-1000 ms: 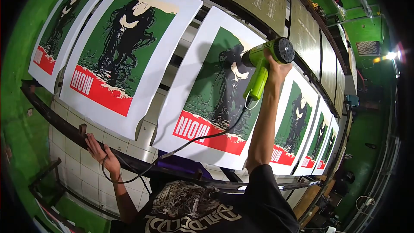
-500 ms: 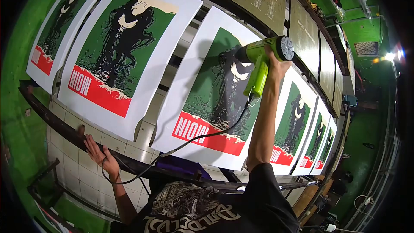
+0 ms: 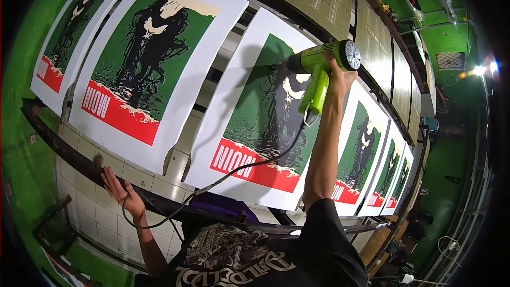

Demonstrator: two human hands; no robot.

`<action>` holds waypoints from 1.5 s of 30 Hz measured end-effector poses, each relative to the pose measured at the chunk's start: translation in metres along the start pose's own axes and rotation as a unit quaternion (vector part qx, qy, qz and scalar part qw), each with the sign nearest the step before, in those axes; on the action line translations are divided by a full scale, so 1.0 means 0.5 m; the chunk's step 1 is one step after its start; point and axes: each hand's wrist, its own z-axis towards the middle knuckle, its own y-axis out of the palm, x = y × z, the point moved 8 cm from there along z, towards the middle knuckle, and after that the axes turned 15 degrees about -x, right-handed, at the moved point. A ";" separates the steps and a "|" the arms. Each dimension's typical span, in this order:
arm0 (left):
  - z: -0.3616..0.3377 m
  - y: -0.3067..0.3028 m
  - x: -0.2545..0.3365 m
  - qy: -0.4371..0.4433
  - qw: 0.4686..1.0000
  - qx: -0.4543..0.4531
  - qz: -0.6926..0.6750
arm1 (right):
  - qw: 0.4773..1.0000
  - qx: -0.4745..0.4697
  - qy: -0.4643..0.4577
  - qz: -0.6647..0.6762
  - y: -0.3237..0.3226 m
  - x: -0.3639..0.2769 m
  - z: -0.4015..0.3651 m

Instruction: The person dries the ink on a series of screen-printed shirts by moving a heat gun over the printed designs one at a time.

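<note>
My right hand point(image 3: 340, 74) is wrapped round the handle of a green heat gun point(image 3: 319, 82). The gun's dark nozzle points left, over the upper part of a printed poster point(image 3: 265, 122) in green, black and red. Its black cable point(image 3: 234, 172) crosses the poster's lower edge and loops down by my left hand. My left hand point(image 3: 126, 195) lies with spread fingers at the dark frame rail point(image 3: 69, 146), below another poster point(image 3: 133, 69), and the cable passes over its wrist side.
More posters of the same print lie in the row, at the far left point(image 3: 47, 95) and at the right point(image 3: 348, 202). Beyond them stand olive panels point(image 3: 313, 0) with white lettering. A bright lamp point(image 3: 479, 70) shines at the right. Floor tiles show between the rails.
The heat gun and my right hand have shifted very slightly left. The whole view has also moved a little left. My left hand stays at the rail.
</note>
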 end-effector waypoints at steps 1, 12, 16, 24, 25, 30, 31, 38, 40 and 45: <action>0.000 -0.002 0.002 -0.001 1.000 -0.003 0.000 | 0.999 0.002 0.010 -0.033 -0.001 0.008 -0.002; 0.003 -0.001 -0.002 0.007 1.000 0.006 -0.003 | 1.000 0.001 -0.007 -0.016 0.008 -0.002 0.011; 0.003 -0.003 0.003 0.008 1.000 0.002 -0.007 | 0.998 -0.005 -0.011 -0.060 0.007 0.012 0.024; 0.005 -0.001 -0.001 0.007 1.000 0.005 -0.004 | 1.000 0.005 -0.006 -0.029 -0.004 0.022 0.045; 0.004 0.000 -0.001 0.007 1.000 0.005 -0.006 | 1.000 0.009 -0.018 -0.011 0.002 0.014 0.046; 0.004 -0.001 -0.004 0.008 1.000 0.001 -0.002 | 0.996 0.026 -0.003 -0.083 -0.003 0.026 0.057; 0.005 -0.001 -0.003 0.006 1.000 -0.004 0.001 | 0.998 0.024 -0.009 -0.053 0.007 0.015 0.056; 0.007 -0.005 0.001 -0.003 1.000 -0.004 -0.004 | 1.000 0.021 -0.007 -0.022 0.010 0.020 0.066; 0.005 -0.007 0.004 0.006 1.000 -0.006 -0.017 | 0.999 0.028 -0.020 -0.033 0.003 0.028 0.071; 0.006 -0.004 -0.001 0.004 1.000 -0.002 -0.019 | 1.000 0.023 -0.002 -0.017 -0.001 0.033 0.076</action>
